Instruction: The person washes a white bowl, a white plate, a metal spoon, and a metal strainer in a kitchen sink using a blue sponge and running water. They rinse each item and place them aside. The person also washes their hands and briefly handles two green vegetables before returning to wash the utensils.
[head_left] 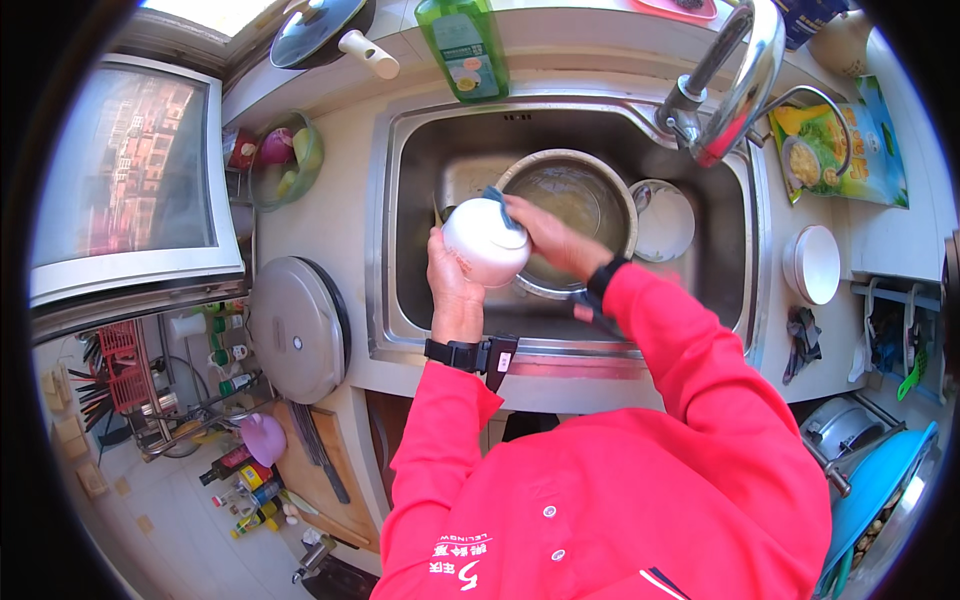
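Observation:
My left hand (pixel 450 280) grips a white bowl (pixel 487 250) with faint reddish marks, its rounded underside toward me, over the left part of the metal sink (pixel 718 265). With my right hand (pixel 550 238) I press a dark blue-grey cloth (pixel 500 203) against the bowl's outside; its fingers are partly hidden and slightly blurred. Below my hands stands a round metal basin (pixel 628 190) with cloudy water. Right of the basin, a white dish (pixel 672 225) lies on the sink floor with a spoon-like metal utensil (pixel 642 197) at its edge.
A curved faucet (pixel 690 105) reaches over the sink's back right. A green bottle (pixel 465 50) stands behind the sink, a lidded pan (pixel 318 30) back left. White bowls (pixel 815 265) and a dark cloth (pixel 803 340) lie at the right; a round grey lid (pixel 297 330) is left.

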